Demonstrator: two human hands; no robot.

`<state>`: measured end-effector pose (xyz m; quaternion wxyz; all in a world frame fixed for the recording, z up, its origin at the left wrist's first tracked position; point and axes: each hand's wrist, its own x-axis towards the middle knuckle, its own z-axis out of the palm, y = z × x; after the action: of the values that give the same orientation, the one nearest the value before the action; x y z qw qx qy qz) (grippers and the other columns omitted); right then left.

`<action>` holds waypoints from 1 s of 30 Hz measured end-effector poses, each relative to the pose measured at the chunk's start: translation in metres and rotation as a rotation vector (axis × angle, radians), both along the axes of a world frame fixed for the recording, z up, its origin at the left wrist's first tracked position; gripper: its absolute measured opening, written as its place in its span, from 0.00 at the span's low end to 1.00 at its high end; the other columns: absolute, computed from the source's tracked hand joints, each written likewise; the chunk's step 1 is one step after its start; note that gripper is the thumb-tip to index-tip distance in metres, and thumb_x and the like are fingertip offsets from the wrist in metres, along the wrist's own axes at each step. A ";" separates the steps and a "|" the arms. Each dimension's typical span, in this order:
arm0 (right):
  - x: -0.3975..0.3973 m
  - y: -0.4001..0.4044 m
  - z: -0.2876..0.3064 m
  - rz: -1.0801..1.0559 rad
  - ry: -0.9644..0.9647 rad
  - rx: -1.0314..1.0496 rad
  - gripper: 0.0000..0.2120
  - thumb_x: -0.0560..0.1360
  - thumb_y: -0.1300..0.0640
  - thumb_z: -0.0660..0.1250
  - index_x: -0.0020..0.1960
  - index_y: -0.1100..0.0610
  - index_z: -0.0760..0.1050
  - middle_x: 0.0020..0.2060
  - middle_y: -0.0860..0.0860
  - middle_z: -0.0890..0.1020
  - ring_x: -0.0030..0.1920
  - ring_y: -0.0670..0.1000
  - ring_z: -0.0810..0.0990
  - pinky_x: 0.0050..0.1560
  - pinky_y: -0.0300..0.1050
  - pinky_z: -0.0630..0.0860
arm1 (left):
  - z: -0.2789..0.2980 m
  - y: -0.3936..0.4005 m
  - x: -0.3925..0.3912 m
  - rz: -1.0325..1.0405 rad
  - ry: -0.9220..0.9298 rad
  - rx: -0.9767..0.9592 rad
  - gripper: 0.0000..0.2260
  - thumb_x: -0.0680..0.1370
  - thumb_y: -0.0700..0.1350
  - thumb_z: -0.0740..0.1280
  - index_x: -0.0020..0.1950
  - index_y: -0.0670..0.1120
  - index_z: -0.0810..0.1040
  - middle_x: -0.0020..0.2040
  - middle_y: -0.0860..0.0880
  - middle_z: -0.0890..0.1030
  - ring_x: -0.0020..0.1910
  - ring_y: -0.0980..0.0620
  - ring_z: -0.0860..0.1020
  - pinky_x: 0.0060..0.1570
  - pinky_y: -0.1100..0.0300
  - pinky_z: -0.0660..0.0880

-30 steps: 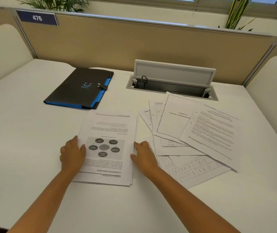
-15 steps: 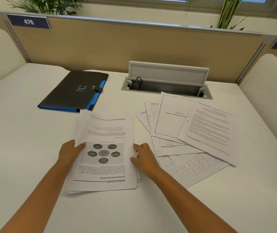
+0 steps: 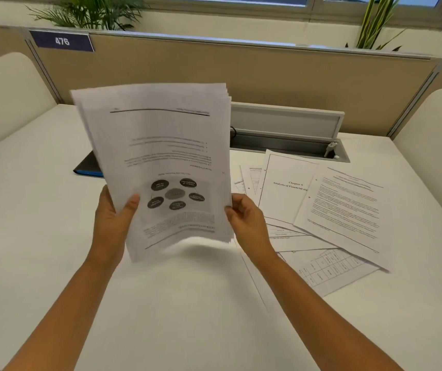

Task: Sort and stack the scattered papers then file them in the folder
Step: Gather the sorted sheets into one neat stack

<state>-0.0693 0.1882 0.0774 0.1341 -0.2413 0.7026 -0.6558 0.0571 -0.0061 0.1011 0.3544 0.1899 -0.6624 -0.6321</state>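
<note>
A: Head view: what's w/ the hands?
B: Left hand (image 3: 112, 218) & right hand (image 3: 246, 218) each grip a side of the paper stack (image 3: 161, 162), lifted off the counter (image 3: 27, 223).
A: Rest?
B: Loose papers (image 3: 343, 210) just right of right hand; folder (image 3: 88, 167) behind the stack.

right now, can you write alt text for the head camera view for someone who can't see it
Two hands, left hand and right hand, hold a stack of papers up off a white desk. More loose papers lie spread out to the right, and a dark folder peeks out behind the stack.
</note>
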 end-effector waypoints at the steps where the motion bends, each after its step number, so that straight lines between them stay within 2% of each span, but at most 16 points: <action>1: 0.000 -0.001 0.004 0.018 0.029 -0.014 0.11 0.76 0.62 0.62 0.50 0.45 0.73 0.47 0.43 0.81 0.49 0.45 0.81 0.49 0.41 0.80 | 0.001 0.001 -0.002 0.000 0.007 -0.011 0.17 0.73 0.51 0.67 0.61 0.59 0.69 0.54 0.58 0.79 0.53 0.57 0.80 0.44 0.64 0.79; 3: 0.000 -0.003 0.007 0.047 0.076 -0.006 0.13 0.76 0.60 0.63 0.52 0.42 0.70 0.50 0.42 0.79 0.52 0.43 0.80 0.52 0.40 0.79 | -0.001 0.003 -0.005 0.005 -0.009 -0.043 0.21 0.72 0.52 0.67 0.63 0.60 0.66 0.57 0.57 0.77 0.55 0.58 0.78 0.45 0.66 0.78; 6: 0.001 -0.003 -0.001 0.070 0.099 0.055 0.21 0.74 0.61 0.66 0.63 0.47 0.65 0.56 0.44 0.74 0.57 0.43 0.74 0.55 0.38 0.76 | -0.009 0.005 -0.009 -0.010 -0.041 -0.085 0.24 0.72 0.49 0.69 0.66 0.57 0.66 0.59 0.54 0.76 0.57 0.57 0.76 0.48 0.64 0.78; 9: 0.001 -0.002 -0.010 0.049 0.087 0.146 0.25 0.74 0.62 0.66 0.68 0.52 0.63 0.58 0.47 0.73 0.56 0.45 0.71 0.51 0.33 0.73 | -0.019 0.007 -0.010 -0.085 -0.080 -0.089 0.20 0.73 0.47 0.67 0.62 0.60 0.68 0.54 0.59 0.77 0.55 0.63 0.77 0.44 0.68 0.78; 11: 0.000 -0.001 -0.015 0.047 0.065 0.219 0.25 0.74 0.62 0.66 0.68 0.54 0.62 0.60 0.51 0.74 0.55 0.46 0.71 0.47 0.31 0.72 | -0.031 0.008 -0.010 -0.105 -0.142 -0.094 0.21 0.73 0.47 0.65 0.65 0.55 0.67 0.57 0.55 0.76 0.54 0.64 0.76 0.42 0.72 0.76; 13: 0.001 0.000 -0.019 0.036 0.060 0.256 0.23 0.75 0.60 0.65 0.68 0.54 0.62 0.60 0.51 0.75 0.53 0.46 0.72 0.44 0.29 0.72 | -0.044 0.008 -0.010 -0.070 -0.216 -0.093 0.21 0.76 0.44 0.64 0.68 0.50 0.65 0.60 0.50 0.76 0.56 0.59 0.76 0.44 0.71 0.74; 15: 0.004 0.001 -0.022 0.006 0.054 0.245 0.21 0.75 0.60 0.63 0.66 0.52 0.64 0.56 0.48 0.77 0.50 0.44 0.75 0.38 0.26 0.72 | -0.051 0.008 -0.009 -0.025 -0.243 -0.094 0.21 0.77 0.42 0.62 0.69 0.48 0.64 0.61 0.49 0.74 0.57 0.54 0.74 0.45 0.70 0.72; 18: 0.008 0.002 -0.023 -0.034 0.027 0.250 0.18 0.74 0.62 0.62 0.63 0.52 0.67 0.49 0.45 0.77 0.46 0.42 0.77 0.33 0.25 0.73 | -0.053 0.007 -0.007 0.010 -0.257 -0.087 0.20 0.77 0.42 0.62 0.69 0.45 0.63 0.61 0.49 0.74 0.57 0.52 0.73 0.47 0.67 0.72; 22: 0.017 0.001 -0.028 0.036 -0.006 0.287 0.16 0.74 0.61 0.63 0.60 0.52 0.67 0.47 0.42 0.76 0.43 0.37 0.76 0.35 0.25 0.74 | -0.054 -0.001 -0.005 0.173 -0.346 -0.105 0.17 0.77 0.42 0.64 0.64 0.44 0.64 0.56 0.48 0.73 0.52 0.49 0.73 0.41 0.65 0.70; 26: 0.025 0.001 -0.039 0.085 -0.137 0.355 0.20 0.74 0.59 0.64 0.64 0.51 0.64 0.46 0.41 0.75 0.42 0.37 0.76 0.31 0.25 0.72 | -0.065 -0.009 0.004 0.294 -0.549 -0.148 0.18 0.76 0.42 0.64 0.65 0.45 0.65 0.57 0.41 0.75 0.49 0.45 0.74 0.45 0.53 0.72; 30: 0.034 0.003 -0.051 0.146 -0.162 0.488 0.23 0.73 0.60 0.65 0.66 0.52 0.65 0.52 0.47 0.77 0.44 0.41 0.75 0.33 0.24 0.71 | -0.080 -0.010 0.012 0.251 -0.790 -0.270 0.20 0.75 0.37 0.65 0.67 0.40 0.69 0.60 0.35 0.74 0.56 0.37 0.75 0.55 0.47 0.71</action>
<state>-0.0349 0.1915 0.0264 0.2912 -0.1987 0.8075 -0.4729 0.0689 -0.0166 0.0212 0.1693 0.4480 -0.7957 -0.3707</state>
